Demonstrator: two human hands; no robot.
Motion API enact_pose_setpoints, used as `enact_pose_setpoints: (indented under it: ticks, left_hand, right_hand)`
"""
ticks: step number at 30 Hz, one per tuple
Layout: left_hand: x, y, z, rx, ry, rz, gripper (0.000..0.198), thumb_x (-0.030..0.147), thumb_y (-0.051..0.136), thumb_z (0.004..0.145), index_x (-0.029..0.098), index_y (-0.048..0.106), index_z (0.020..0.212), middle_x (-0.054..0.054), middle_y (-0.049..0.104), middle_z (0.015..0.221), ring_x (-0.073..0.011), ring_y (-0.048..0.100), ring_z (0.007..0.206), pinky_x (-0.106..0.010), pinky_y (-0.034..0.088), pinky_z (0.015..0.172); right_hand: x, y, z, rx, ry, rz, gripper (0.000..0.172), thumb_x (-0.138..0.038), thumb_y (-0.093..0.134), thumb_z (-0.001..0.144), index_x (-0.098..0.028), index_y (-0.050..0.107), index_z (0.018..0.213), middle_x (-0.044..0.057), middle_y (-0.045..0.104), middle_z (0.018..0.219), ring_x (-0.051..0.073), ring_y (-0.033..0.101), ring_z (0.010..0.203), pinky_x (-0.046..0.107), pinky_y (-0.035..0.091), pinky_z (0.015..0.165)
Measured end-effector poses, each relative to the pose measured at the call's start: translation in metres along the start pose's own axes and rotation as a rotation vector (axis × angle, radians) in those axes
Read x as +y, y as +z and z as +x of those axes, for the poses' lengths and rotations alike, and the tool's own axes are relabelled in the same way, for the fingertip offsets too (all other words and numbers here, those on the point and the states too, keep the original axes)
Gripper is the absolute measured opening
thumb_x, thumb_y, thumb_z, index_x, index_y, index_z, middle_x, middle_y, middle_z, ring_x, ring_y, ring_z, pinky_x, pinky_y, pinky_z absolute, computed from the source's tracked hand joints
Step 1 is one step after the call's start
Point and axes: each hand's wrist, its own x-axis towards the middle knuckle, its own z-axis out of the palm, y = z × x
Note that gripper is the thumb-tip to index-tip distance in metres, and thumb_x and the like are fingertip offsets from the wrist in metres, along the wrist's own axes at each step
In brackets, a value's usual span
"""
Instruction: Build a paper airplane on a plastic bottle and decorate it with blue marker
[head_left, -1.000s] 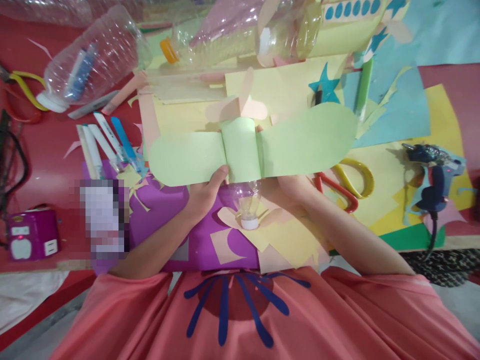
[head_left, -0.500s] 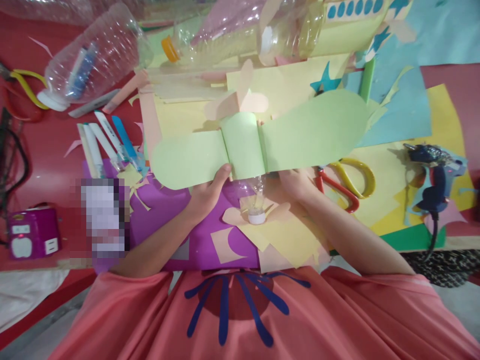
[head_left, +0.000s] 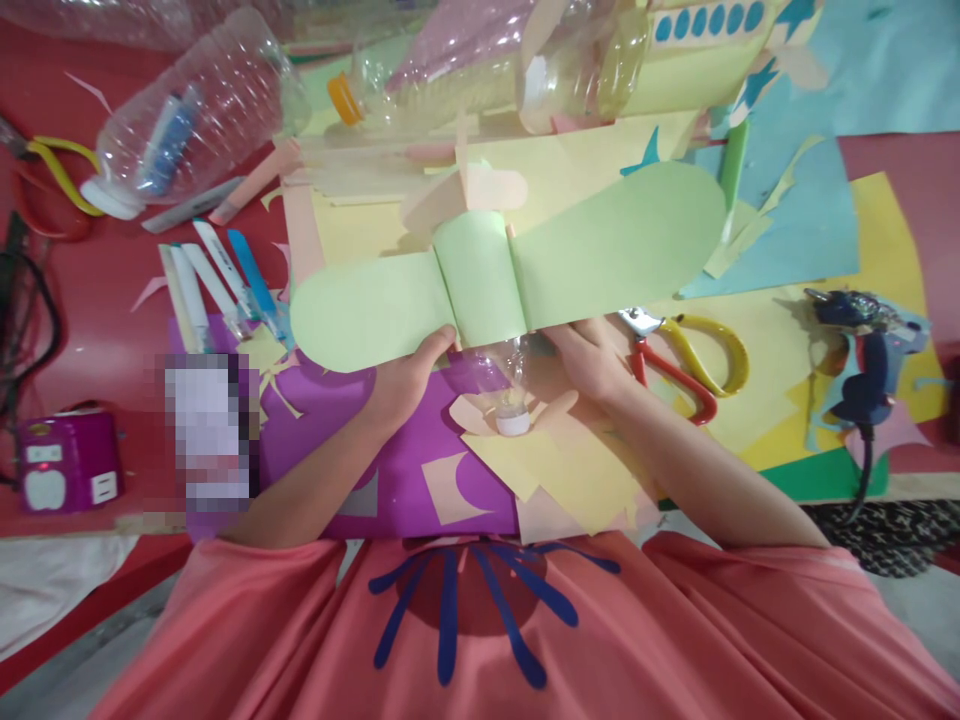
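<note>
A clear plastic bottle [head_left: 504,362] is wrapped round its middle in pale green paper [head_left: 480,285], with a rounded paper wing [head_left: 367,305] reaching left and a larger one [head_left: 630,240] reaching right. Pink paper pieces [head_left: 495,187] stick out at its far end, and its white cap [head_left: 513,421] points towards me. My left hand [head_left: 409,380] grips the bottle's left side, thumb at the wing's root and fingers hidden beneath. Under the right wing, my right hand [head_left: 589,355] holds the other side, its fingertips partly covered.
Red-and-yellow-handled scissors [head_left: 679,365] lie just right of my right hand. A blue glue gun [head_left: 870,365] with a cord is farther right. Several markers [head_left: 214,270] and a purple power adapter [head_left: 67,460] are on the left. Clear bottles [head_left: 202,110] line the back.
The winged bottle has shifted slightly left and away from me, tilting a little so its right wing sits higher. Both hands moved with it and keep their hold.
</note>
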Motion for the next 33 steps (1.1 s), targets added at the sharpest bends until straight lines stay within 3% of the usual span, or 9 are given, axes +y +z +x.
enact_pose_setpoints:
  ticks: [3, 6, 10, 20, 26, 33]
  left_hand:
    - [-0.006, 0.0, 0.003, -0.039, 0.001, -0.026, 0.032, 0.045, 0.067, 0.077, 0.022, 0.065, 0.055, -0.001, 0.07, 0.073, -0.0202, 0.069, 0.083, -0.032, 0.051, 0.098]
    - [-0.018, 0.0, 0.005, 0.085, -0.052, -0.109, 0.032, 0.051, 0.072, 0.072, 0.021, 0.069, 0.062, -0.002, 0.07, 0.072, -0.0213, 0.069, 0.081, -0.034, 0.055, 0.091]
    - [-0.026, 0.002, 0.007, 0.094, -0.011, -0.13, 0.032, 0.052, 0.074, 0.07, 0.02, 0.069, 0.063, -0.002, 0.071, 0.073, -0.0203, 0.07, 0.078, -0.034, 0.057, 0.088]
    - [-0.023, 0.003, 0.01, 0.072, 0.045, -0.151, 0.031, 0.051, 0.075, 0.07, 0.021, 0.072, 0.075, -0.004, 0.074, 0.089, -0.0205, 0.07, 0.092, -0.034, 0.054, 0.095]
    - [-0.023, 0.002, 0.011, 0.088, 0.045, -0.151, 0.033, 0.053, 0.075, 0.068, 0.021, 0.071, 0.072, -0.003, 0.073, 0.084, -0.0226, 0.069, 0.087, -0.038, 0.053, 0.094]
    - [-0.011, 0.002, 0.009, 0.021, 0.081, -0.083, 0.038, 0.057, 0.07, 0.071, 0.02, 0.067, 0.064, -0.003, 0.069, 0.071, -0.0201, 0.067, 0.074, -0.035, 0.054, 0.081]
  right_hand:
    - [0.003, 0.0, -0.001, -0.018, 0.0, -0.005, 0.02, -0.034, 0.048, 0.081, -0.021, 0.056, 0.068, 0.004, 0.061, 0.075, 0.021, 0.056, 0.087, 0.036, 0.047, 0.083]
    - [0.005, 0.0, -0.001, -0.03, -0.01, -0.002, 0.021, -0.034, 0.048, 0.083, -0.021, 0.055, 0.069, 0.003, 0.06, 0.074, 0.02, 0.056, 0.088, 0.036, 0.047, 0.082]
    - [0.005, 0.0, 0.0, -0.038, -0.074, -0.017, 0.021, -0.033, 0.047, 0.084, -0.022, 0.051, 0.066, 0.003, 0.056, 0.074, 0.018, 0.053, 0.084, 0.033, 0.046, 0.079]
    - [0.004, 0.0, 0.001, -0.044, -0.077, -0.139, 0.022, -0.032, 0.042, 0.084, -0.023, 0.047, 0.065, 0.001, 0.055, 0.068, 0.018, 0.054, 0.079, 0.033, 0.046, 0.075]
    - [0.006, -0.001, 0.002, -0.046, -0.094, -0.179, 0.022, -0.034, 0.042, 0.084, -0.023, 0.049, 0.066, 0.002, 0.058, 0.07, 0.019, 0.055, 0.079, 0.035, 0.046, 0.077]
    - [0.006, -0.002, 0.004, -0.081, -0.082, -0.145, 0.023, -0.035, 0.043, 0.086, -0.023, 0.052, 0.069, 0.002, 0.061, 0.074, 0.019, 0.057, 0.078, 0.037, 0.047, 0.083]
